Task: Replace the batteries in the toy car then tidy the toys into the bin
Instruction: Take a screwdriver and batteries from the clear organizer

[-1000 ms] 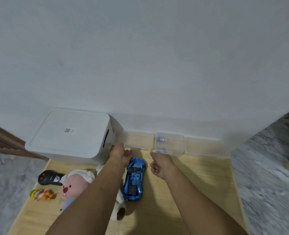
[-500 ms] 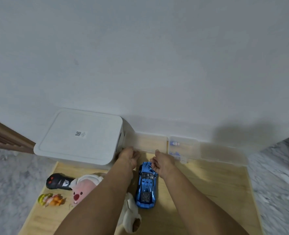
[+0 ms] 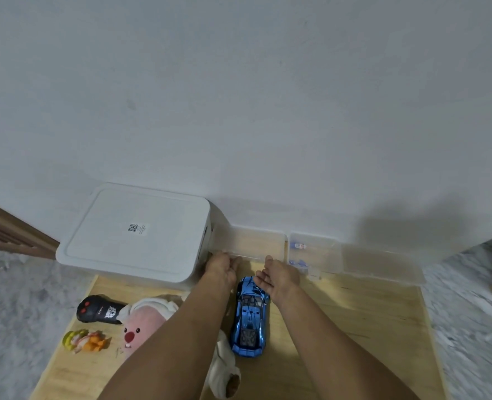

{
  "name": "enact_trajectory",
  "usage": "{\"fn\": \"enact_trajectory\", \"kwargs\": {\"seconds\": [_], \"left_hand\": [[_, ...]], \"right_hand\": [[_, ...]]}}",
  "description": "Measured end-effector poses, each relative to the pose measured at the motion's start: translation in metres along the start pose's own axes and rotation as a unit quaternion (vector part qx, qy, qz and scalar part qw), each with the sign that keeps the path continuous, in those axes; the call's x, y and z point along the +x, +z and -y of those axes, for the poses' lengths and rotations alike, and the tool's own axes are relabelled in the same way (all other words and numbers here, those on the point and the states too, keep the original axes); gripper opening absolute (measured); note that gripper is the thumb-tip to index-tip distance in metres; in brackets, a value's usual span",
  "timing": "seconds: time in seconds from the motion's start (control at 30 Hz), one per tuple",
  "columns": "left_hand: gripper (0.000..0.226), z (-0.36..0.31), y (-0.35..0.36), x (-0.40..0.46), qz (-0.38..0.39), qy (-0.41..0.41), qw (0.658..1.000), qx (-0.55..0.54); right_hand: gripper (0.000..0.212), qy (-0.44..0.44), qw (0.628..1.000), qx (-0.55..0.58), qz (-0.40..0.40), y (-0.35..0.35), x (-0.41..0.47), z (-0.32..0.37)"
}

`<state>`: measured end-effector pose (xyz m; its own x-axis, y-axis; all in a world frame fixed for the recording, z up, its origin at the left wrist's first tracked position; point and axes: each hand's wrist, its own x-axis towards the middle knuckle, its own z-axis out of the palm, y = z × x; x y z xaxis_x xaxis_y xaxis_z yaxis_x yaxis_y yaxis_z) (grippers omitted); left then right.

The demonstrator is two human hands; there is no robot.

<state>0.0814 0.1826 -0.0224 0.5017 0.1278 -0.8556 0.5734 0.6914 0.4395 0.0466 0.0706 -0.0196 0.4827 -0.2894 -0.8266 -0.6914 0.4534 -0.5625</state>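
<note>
Toy car (image 3: 250, 316): on wooden board (image 3: 354, 327), between the forearms.
Clear boxes: left box (image 3: 256, 243) looks empty; middle box (image 3: 315, 252) holds small blue items.
Bin (image 3: 136, 235): lidded.
Hands: left hand (image 3: 221, 265) and right hand (image 3: 279, 274), fingers loosely extended, now both at left box's front edge; grip unclear.

You're in somebody's home here, looks like a play corner on the floor. You've got a low wooden board (image 3: 354, 327) pushed against a plain white wall (image 3: 239, 96), grey marble-look floor tiles (image 3: 13, 298) either side, and toys all over: a pink plush (image 3: 143, 321), a blue toy car (image 3: 250, 321), a black remote (image 3: 97, 310), plus a white lidded bin (image 3: 135, 235).
</note>
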Motion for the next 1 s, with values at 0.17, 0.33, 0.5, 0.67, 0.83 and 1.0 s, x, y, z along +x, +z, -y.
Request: {"fn": "enact_trajectory", "kwargs": {"seconds": [0.17, 0.33, 0.5, 0.67, 0.83, 1.0], "left_hand": [[0.033, -0.001, 0.005, -0.008, -0.011, 0.002, 0.998, -0.059], [0.022, 0.001, 0.000, -0.018, 0.031, -0.018, 0.997, -0.074], [0.029, 0.015, -0.004, -0.029, -0.080, 0.184, 0.935, 0.291], [0.049, 0.034, -0.020, -0.031, -0.061, 0.323, 0.728, 0.602], [0.072, 0.037, -0.028, -0.036, -0.062, 0.300, 0.616, 0.726], [0.080, 0.035, -0.031, -0.036, -0.048, 0.289, 0.572, 0.767]], "right_hand": [[0.022, -0.009, 1.000, 0.008, -0.014, 0.000, -0.003, 0.000], [0.022, -0.028, 0.999, 0.017, -0.016, 0.000, -0.005, 0.007], [0.006, -0.069, 0.997, 0.041, 0.006, 0.002, -0.007, 0.012], [0.016, -0.163, 0.986, 0.014, 0.009, 0.001, -0.006, 0.015], [0.014, -0.266, 0.957, -0.109, -0.024, 0.003, 0.002, 0.018], [0.050, -0.355, 0.890, -0.287, 0.006, 0.003, 0.011, 0.020]]}}
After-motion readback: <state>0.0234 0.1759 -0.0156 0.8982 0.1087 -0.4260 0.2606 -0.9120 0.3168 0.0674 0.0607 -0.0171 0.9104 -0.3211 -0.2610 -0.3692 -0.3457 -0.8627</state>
